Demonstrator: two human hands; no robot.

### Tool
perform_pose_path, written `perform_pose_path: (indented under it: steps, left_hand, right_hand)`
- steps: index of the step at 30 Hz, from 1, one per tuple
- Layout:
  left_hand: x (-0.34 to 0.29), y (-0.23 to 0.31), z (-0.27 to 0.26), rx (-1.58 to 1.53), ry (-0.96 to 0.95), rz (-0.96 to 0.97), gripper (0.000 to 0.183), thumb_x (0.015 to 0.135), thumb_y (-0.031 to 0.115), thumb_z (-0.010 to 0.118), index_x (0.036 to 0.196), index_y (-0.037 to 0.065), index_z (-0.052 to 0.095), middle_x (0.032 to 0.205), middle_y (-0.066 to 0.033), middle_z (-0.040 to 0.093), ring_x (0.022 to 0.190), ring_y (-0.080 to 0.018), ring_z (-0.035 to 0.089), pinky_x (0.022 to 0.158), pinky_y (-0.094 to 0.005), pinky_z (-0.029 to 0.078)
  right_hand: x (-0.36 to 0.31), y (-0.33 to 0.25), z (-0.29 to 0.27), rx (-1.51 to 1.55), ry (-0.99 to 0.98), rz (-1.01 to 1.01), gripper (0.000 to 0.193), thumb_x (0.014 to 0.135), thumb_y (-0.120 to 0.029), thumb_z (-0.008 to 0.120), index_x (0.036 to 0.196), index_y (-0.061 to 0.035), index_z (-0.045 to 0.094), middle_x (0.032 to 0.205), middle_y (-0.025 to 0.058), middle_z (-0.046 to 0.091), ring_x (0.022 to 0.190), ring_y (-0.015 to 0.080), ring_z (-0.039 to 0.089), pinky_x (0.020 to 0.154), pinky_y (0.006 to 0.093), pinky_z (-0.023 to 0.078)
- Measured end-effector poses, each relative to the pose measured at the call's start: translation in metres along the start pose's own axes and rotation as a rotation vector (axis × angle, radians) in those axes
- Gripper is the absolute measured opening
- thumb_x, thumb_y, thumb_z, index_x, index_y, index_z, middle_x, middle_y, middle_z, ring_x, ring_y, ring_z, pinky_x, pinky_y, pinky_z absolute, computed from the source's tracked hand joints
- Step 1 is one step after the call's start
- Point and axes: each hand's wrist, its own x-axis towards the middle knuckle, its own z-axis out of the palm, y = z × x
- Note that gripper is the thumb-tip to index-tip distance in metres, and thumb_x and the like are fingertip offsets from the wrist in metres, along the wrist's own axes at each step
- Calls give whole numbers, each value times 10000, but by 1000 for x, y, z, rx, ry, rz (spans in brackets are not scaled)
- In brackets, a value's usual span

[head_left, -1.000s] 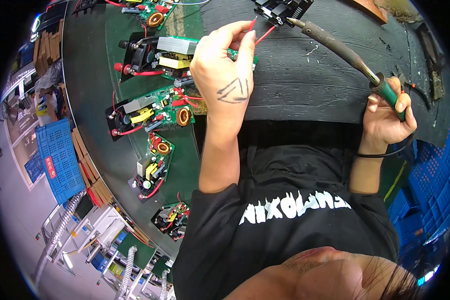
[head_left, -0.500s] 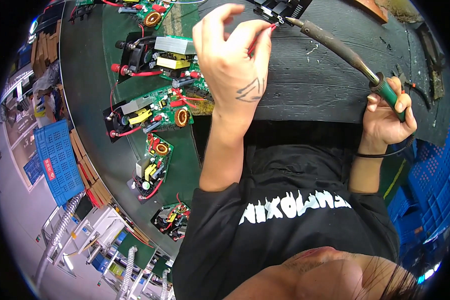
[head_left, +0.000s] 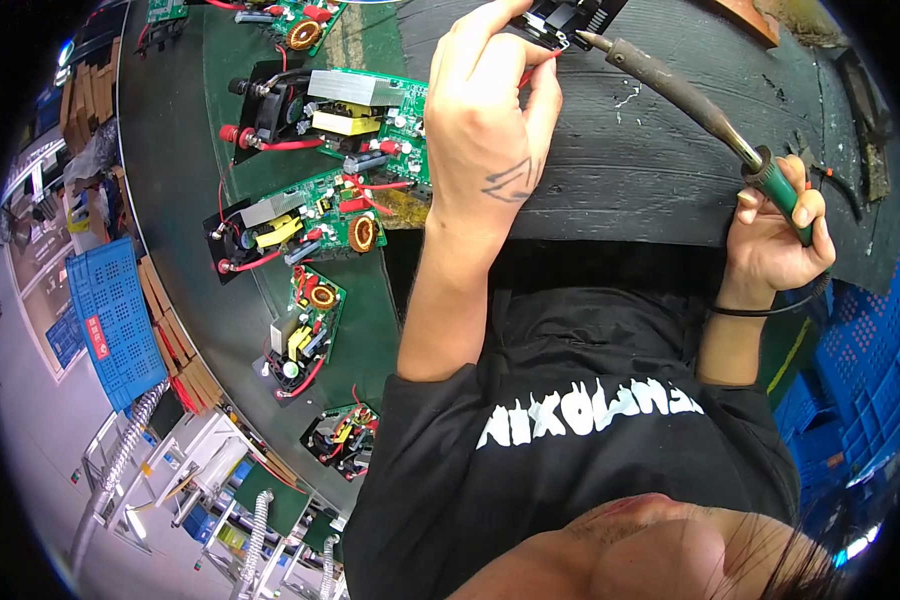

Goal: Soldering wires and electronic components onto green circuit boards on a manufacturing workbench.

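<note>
Between the thumb and fingers of my left hand (head_left: pixel 485 135) is a red wire (head_left: pixel 543 67), its end close to the metal terminals of a black finned part (head_left: pixel 582 18) at the top edge. The left fingertips are partly hidden behind the hand, next to that part. My right hand (head_left: pixel 778 240) is wrapped round the green handle of a soldering iron (head_left: pixel 685 100). The iron's tip points left and lies right beside the terminals; whether it touches them I cannot tell.
Several green circuit boards with coils, yellow transformers and red wires, such as this board (head_left: pixel 315 215), lie left on the green bench mat (head_left: pixel 185 190). A dark wooden board (head_left: pixel 650 190) lies under the work. Pliers (head_left: pixel 838 185) sit right; blue crates (head_left: pixel 120 320) stand either side.
My left hand has moved right and slightly down, bringing its fingers and the red wire closer to the black part. The right hand and the soldering iron have hardly moved.
</note>
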Motion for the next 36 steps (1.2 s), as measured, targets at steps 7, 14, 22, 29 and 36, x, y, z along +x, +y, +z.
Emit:
perform_pose_path:
  steps: [7, 14, 22, 29, 36]
  left_hand:
    - [0, 2, 0, 35, 4, 21, 104, 825, -89, 703, 906, -50, 650, 1168, -240, 672, 751, -259, 658, 649, -322, 537]
    - [0, 2, 1, 75, 7, 13, 109, 815, -94, 704, 885, -52, 631, 1139, -236, 669, 767, -283, 657, 649, -342, 534]
    - [0, 2, 2, 81, 6, 15, 114, 807, -99, 702, 876, -51, 625, 1142, -234, 667, 784, -290, 658, 650, -341, 532]
    - [0, 0, 3, 79, 14, 14, 121, 796, -105, 701, 870, -49, 624, 1140, -225, 667, 791, -288, 656, 648, -341, 531]
    - [-1, 2, 2, 91, 2, 0, 122, 795, -108, 699, 872, -49, 626, 1132, -219, 663, 788, -285, 653, 644, -339, 530]
  right_hand:
    - [0, 2, 4, -24, -17, -8, 375, 958, -411, 456, 834, -78, 575, 1330, 271, 617, 848, 501, 711, 616, 476, 617]
    - [0, 2, 3, -52, -55, -10, 380, 966, -396, 437, 842, -67, 580, 1302, 277, 605, 820, 491, 713, 630, 480, 620]
    - [0, 1, 4, -64, -68, 14, 382, 966, -395, 439, 826, -65, 573, 1287, 273, 602, 809, 481, 712, 643, 480, 623]
    - [1, 2, 5, -55, -76, 26, 386, 962, -396, 450, 828, -57, 577, 1279, 276, 602, 829, 497, 711, 635, 489, 629]
    - [1, 2, 6, -81, -90, 23, 387, 963, -394, 443, 837, -57, 585, 1283, 271, 603, 819, 487, 714, 651, 492, 630]
